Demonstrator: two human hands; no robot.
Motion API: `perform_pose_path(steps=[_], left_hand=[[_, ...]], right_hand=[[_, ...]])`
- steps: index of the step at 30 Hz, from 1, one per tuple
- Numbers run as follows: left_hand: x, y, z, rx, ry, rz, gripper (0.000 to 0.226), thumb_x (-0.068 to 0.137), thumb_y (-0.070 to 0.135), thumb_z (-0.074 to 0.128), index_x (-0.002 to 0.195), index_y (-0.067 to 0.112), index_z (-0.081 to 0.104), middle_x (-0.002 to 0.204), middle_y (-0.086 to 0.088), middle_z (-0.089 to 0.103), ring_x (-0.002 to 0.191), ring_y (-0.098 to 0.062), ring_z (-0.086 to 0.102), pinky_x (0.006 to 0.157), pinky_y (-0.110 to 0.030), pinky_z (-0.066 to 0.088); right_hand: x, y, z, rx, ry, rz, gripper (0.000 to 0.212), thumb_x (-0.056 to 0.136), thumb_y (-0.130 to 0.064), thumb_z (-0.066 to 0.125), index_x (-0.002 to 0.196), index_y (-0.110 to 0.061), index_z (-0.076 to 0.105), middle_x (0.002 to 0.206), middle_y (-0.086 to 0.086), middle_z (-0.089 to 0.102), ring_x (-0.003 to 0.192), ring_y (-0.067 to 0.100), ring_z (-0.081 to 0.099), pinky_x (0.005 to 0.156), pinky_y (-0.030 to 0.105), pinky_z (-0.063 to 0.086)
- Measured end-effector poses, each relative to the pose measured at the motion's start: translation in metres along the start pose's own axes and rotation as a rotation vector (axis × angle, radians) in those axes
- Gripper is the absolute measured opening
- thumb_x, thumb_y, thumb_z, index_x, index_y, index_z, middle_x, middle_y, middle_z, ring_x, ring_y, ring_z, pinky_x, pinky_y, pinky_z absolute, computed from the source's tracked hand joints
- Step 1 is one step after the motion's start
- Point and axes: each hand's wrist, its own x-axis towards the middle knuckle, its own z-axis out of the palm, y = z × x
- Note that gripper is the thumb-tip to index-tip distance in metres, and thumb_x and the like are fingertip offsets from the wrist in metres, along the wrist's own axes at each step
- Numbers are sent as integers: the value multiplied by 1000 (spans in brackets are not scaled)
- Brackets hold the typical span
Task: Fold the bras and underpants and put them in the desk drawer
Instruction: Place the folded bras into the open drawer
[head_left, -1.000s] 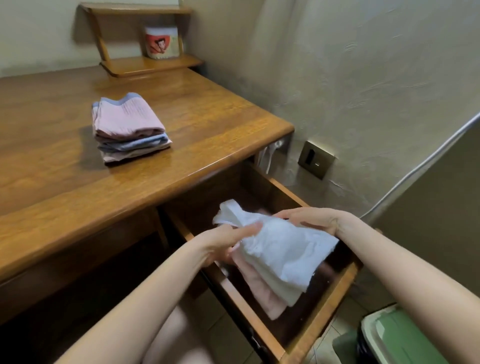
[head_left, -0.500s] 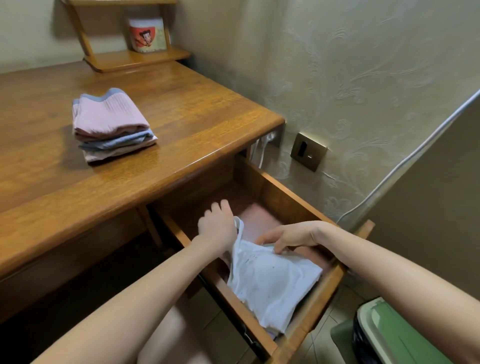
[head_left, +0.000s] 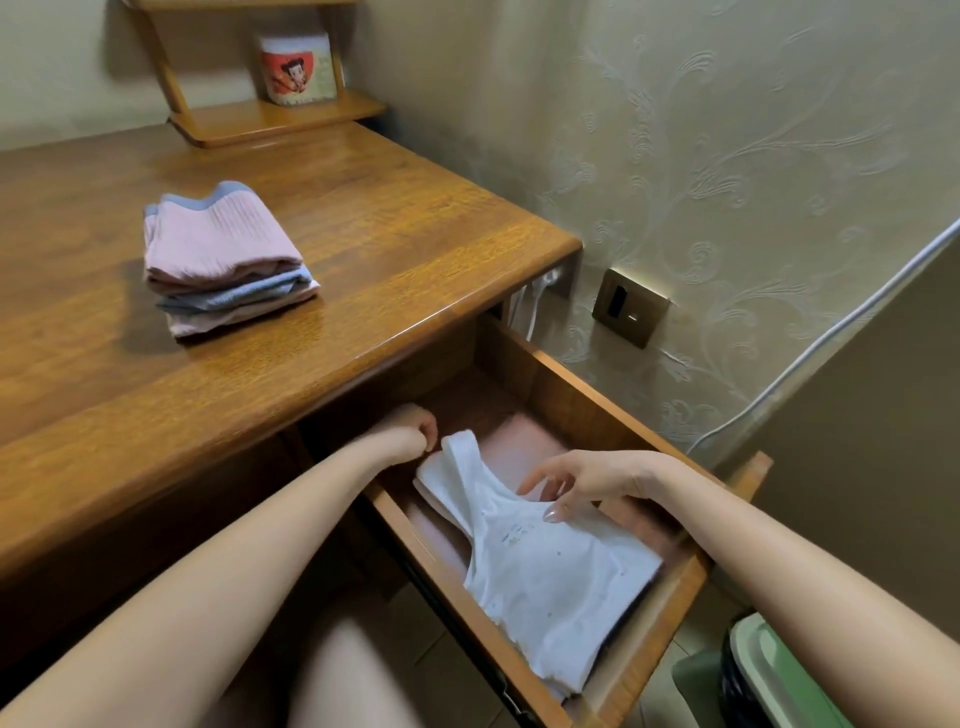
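Observation:
The desk drawer (head_left: 649, 639) stands pulled out below the wooden desk (head_left: 389, 218). A folded white bra (head_left: 556, 571) lies inside it on top of pink garments (head_left: 524, 441). My right hand (head_left: 587, 478) hovers over the bra's upper part, fingers loosely spread, thumb and fingertips touching the fabric. At the drawer's far left my left hand (head_left: 413, 431) is curled into a fist beside the bra's strap, a narrow gap away from it, holding nothing that I can see. A folded stack of pink and blue underpants (head_left: 223, 260) sits on the desk top.
A small wooden shelf (head_left: 280, 119) at the desk's back holds a red-and-white tin (head_left: 296, 67). The wall on the right carries a brass socket (head_left: 629, 306) and a white cable (head_left: 831, 338). A green bin (head_left: 769, 675) stands on the floor by the drawer's front corner.
The white bra went from held up over the drawer to lying flat inside it. My left hand has let go of the strap and drawn back left; my right hand has lifted to a fingertip touch.

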Motion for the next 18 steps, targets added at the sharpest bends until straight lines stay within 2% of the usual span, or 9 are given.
perform_pose_path(steps=[2, 3, 5, 7, 10, 12, 14, 16, 18], left_hand=[[0, -1, 2, 165, 123, -49, 22, 90, -2, 44, 103, 9, 59, 115, -9, 54, 101, -21, 53, 84, -29, 48], [0, -1, 4, 160, 186, -58, 25, 90, -1, 45, 110, 10, 55, 120, -9, 51, 108, -22, 52, 91, -33, 47], [4, -2, 7, 40, 269, 37, 20, 91, 6, 49, 109, 14, 52, 118, -6, 52, 107, -21, 52, 88, -33, 47], [6, 2, 10, -111, 251, 181, 16, 93, 27, 51, 106, 17, 52, 109, -4, 55, 100, -19, 54, 80, -31, 46], [10, 8, 19, -7, 177, 217, 36, 83, 57, 54, 94, 22, 52, 96, -2, 56, 93, -20, 54, 82, -39, 47], [11, 12, 26, 74, 175, 213, 33, 79, 56, 58, 83, 23, 52, 83, 2, 57, 83, -17, 55, 75, -34, 47], [8, 15, 25, 25, 208, 270, 22, 80, 42, 61, 77, 22, 53, 79, 2, 55, 74, -15, 53, 61, -26, 41], [1, 15, 18, -137, 231, 380, 18, 82, 34, 61, 77, 17, 55, 83, -1, 54, 71, -12, 50, 60, -23, 37], [-12, 13, 6, -334, 178, 491, 20, 87, 29, 60, 84, 11, 55, 85, -7, 54, 71, -11, 49, 63, -23, 39]], right_hand=[[4, 1, 0, -13, 3, -3, 39, 87, -18, 64, 123, -31, 56, 112, -4, 59, 107, 15, 56, 82, 21, 46], [5, 1, 0, -12, 9, -7, 38, 87, -16, 63, 121, -32, 58, 110, -4, 59, 105, 14, 56, 80, 20, 45], [7, 2, 0, -11, 18, -19, 37, 87, -16, 63, 119, -34, 60, 110, -5, 60, 102, 12, 56, 84, 21, 46], [9, 3, 0, -13, 21, -30, 37, 86, -17, 63, 117, -36, 61, 108, -5, 61, 101, 12, 57, 89, 26, 46], [11, 5, 1, 4, 21, -39, 36, 85, -18, 64, 116, -36, 62, 106, -5, 61, 99, 12, 58, 89, 26, 46], [12, 7, 1, 8, 24, -45, 36, 84, -20, 65, 116, -37, 62, 102, -7, 61, 95, 10, 57, 87, 25, 45], [13, 7, 1, 3, 24, -50, 36, 83, -22, 67, 114, -39, 62, 102, -8, 61, 94, 9, 58, 87, 26, 46], [13, 7, 0, -13, 29, -44, 35, 81, -24, 67, 110, -43, 62, 108, -6, 62, 99, 11, 58, 93, 31, 47], [12, 6, -1, -17, 20, -35, 36, 81, -23, 67, 111, -43, 61, 110, -5, 62, 101, 13, 58, 94, 33, 48]])
